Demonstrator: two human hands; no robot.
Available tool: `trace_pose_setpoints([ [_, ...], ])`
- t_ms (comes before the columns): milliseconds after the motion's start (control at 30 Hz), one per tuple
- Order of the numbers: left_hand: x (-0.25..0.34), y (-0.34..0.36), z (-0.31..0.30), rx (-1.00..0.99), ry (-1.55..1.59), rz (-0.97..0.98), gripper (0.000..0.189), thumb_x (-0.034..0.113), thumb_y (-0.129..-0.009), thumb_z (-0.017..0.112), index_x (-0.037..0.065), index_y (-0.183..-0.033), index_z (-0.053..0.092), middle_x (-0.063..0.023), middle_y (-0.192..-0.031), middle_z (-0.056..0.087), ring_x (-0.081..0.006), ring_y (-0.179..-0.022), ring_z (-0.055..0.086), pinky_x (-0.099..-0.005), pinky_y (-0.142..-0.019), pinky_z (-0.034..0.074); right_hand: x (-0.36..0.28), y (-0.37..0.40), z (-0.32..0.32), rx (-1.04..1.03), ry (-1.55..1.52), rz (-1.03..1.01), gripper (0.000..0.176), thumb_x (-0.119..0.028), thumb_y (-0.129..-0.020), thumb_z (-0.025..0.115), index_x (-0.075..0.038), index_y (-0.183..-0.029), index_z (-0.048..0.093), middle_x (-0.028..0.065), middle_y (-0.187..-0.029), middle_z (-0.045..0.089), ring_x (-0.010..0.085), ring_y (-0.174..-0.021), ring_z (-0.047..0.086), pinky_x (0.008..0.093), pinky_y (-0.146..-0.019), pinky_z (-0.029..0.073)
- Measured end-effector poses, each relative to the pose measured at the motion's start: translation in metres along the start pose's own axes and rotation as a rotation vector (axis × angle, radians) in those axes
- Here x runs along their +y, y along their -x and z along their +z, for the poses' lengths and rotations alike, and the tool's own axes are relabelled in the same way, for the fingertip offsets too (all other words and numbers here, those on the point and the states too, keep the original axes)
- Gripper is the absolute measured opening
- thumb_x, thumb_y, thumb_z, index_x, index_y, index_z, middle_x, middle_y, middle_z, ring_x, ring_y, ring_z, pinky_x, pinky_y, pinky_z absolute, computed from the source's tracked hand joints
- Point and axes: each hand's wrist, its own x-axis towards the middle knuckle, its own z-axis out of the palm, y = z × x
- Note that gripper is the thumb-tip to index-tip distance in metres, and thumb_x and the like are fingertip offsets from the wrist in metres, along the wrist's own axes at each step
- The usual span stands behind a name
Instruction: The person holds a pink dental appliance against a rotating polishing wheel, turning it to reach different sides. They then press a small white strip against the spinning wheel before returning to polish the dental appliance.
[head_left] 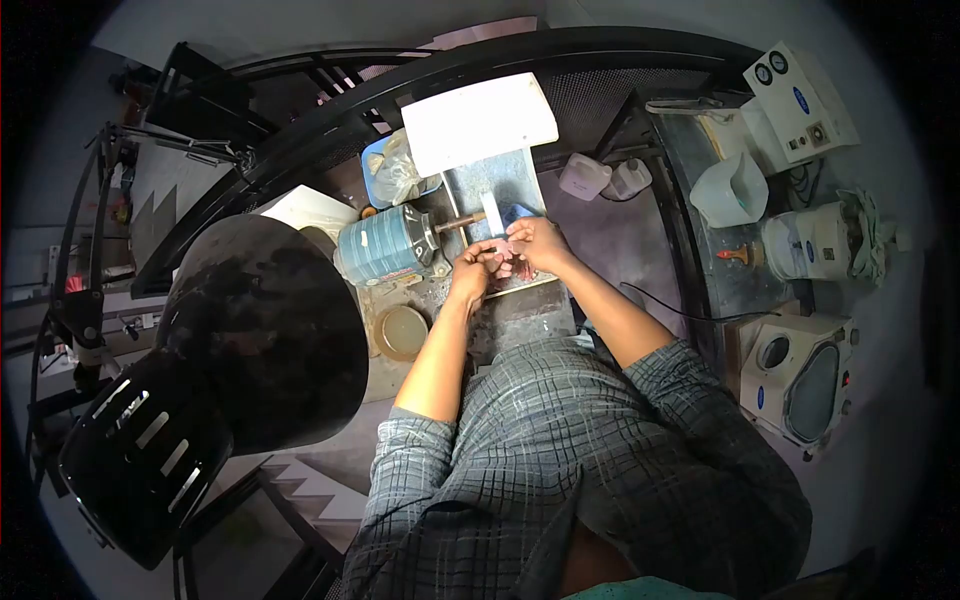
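Observation:
Both of my hands meet over a dusty tray (530,285), close to a white polishing wheel (491,214) on the shaft of a blue-green bench motor (385,245). My left hand (474,270) pinches the left side of a small pink piece (503,248) that looks like a denture base. From the right, my right hand (537,246) grips the same piece with bent fingers. The piece sits just below the wheel in this view, and fingers hide much of it. Something blue (516,213) lies behind my right fingers.
A black lamp shade (270,330) looms at left. A round bowl (402,332) stands below the motor, and a bagged blue container (378,170) behind it. A white panel (480,125) covers the tray's back. At right are a pitcher (728,190), bucket (805,243) and machines (800,380).

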Motion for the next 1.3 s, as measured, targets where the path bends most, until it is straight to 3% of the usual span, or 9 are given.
trace_pose_setpoints([
  [100,0.000,0.000,-0.001,0.026,0.072,-0.003,0.015,-0.005,-0.085,0.051,-0.002,-0.100,0.054,-0.0117,-0.089,0.063,-0.0199,-0.072,0.063,-0.0298,-0.065,0.054,0.000,0.002,-0.004,0.050,0.048,-0.104,0.031,-0.003,-0.075,0.066,0.002,-0.104,0.056,0.0141,-0.092,0.064,0.0201,-0.082,0.062,0.0304,-0.073,0.049],
  [167,0.000,0.002,-0.001,0.041,0.087,0.002,0.012,-0.005,-0.085,0.051,-0.002,-0.097,0.054,-0.0122,-0.089,0.063,-0.0210,-0.073,0.064,-0.0308,-0.066,0.055,-0.029,0.019,-0.007,0.261,0.622,-0.058,0.037,-0.007,-0.073,0.067,0.003,-0.107,0.055,0.0169,-0.105,0.060,0.0267,-0.099,0.058,0.0357,-0.086,0.045],
  [300,-0.006,0.002,-0.003,0.169,-0.018,-0.019,0.008,-0.004,-0.086,0.051,-0.002,-0.093,0.054,-0.0135,-0.089,0.063,-0.0218,-0.070,0.064,-0.0327,-0.062,0.055,-0.002,-0.011,0.002,0.334,0.975,-0.179,0.052,-0.014,-0.071,0.069,0.002,-0.116,0.049,0.0175,-0.120,0.050,0.0308,-0.113,0.048,0.0386,-0.093,0.041],
  [500,-0.018,0.005,-0.004,0.187,-0.039,0.014,0.006,0.006,-0.088,0.054,0.001,-0.091,0.056,-0.0093,-0.081,0.063,-0.0164,-0.064,0.060,-0.0310,-0.058,0.053,-0.003,-0.032,0.005,0.287,1.000,-0.008,0.050,-0.016,-0.068,0.071,0.000,-0.110,0.048,0.0166,-0.115,0.050,0.0318,-0.110,0.048,0.0390,-0.091,0.042],
  [633,-0.021,0.003,-0.007,0.132,-0.170,0.116,0.009,0.010,-0.087,0.059,0.001,-0.084,0.060,-0.0056,-0.076,0.063,-0.0136,-0.065,0.058,-0.0292,-0.055,0.052,-0.024,0.011,0.003,0.347,0.900,-0.178,0.045,-0.018,-0.066,0.073,-0.002,-0.101,0.049,0.0159,-0.106,0.053,0.0319,-0.107,0.049,0.0393,-0.087,0.043],
  [867,-0.023,0.003,-0.004,-0.011,-0.149,0.242,0.007,0.007,-0.084,0.060,0.000,-0.081,0.060,-0.0116,-0.129,0.047,-0.0149,-0.083,0.059,-0.0293,-0.053,0.052,-0.023,0.030,0.018,0.453,0.536,-0.132,0.050,-0.024,-0.060,0.080,-0.003,-0.091,0.046,0.0183,-0.080,0.061,0.0384,-0.078,0.060,0.0448,-0.068,0.046],
  [1100,-0.015,0.007,-0.007,0.024,-0.123,0.352,0.007,0.001,-0.084,0.057,-0.001,-0.078,0.060,-0.0133,-0.112,0.059,-0.0133,-0.085,0.059,-0.0238,-0.063,0.048,-0.027,0.028,0.033,0.474,0.469,-0.151,0.051,-0.028,-0.058,0.082,-0.001,-0.087,0.049,0.0203,-0.079,0.062,0.0378,-0.079,0.061,0.0440,-0.067,0.047],
  [1167,-0.005,0.014,-0.005,0.050,-0.072,0.206,0.004,-0.004,-0.082,0.057,-0.002,-0.080,0.060,-0.0142,-0.120,0.054,-0.0155,-0.085,0.060,-0.0267,-0.081,0.046,-0.028,0.027,0.036,0.492,0.489,-0.150,0.051,-0.028,-0.058,0.082,-0.001,-0.086,0.050,0.0206,-0.080,0.062,0.0379,-0.079,0.061,0.0440,-0.067,0.047],
  [1300,-0.018,0.001,-0.020,0.024,-0.055,0.320,0.004,-0.003,-0.082,0.058,-0.003,-0.079,0.060,-0.0139,-0.116,0.056,-0.0150,-0.085,0.059,-0.0270,-0.079,0.046,-0.029,0.026,0.041,0.478,0.495,-0.131,0.051,-0.025,-0.057,0.082,0.001,-0.086,0.050,0.0215,-0.081,0.062,0.0390,-0.080,0.061,0.0450,-0.068,0.047],
])
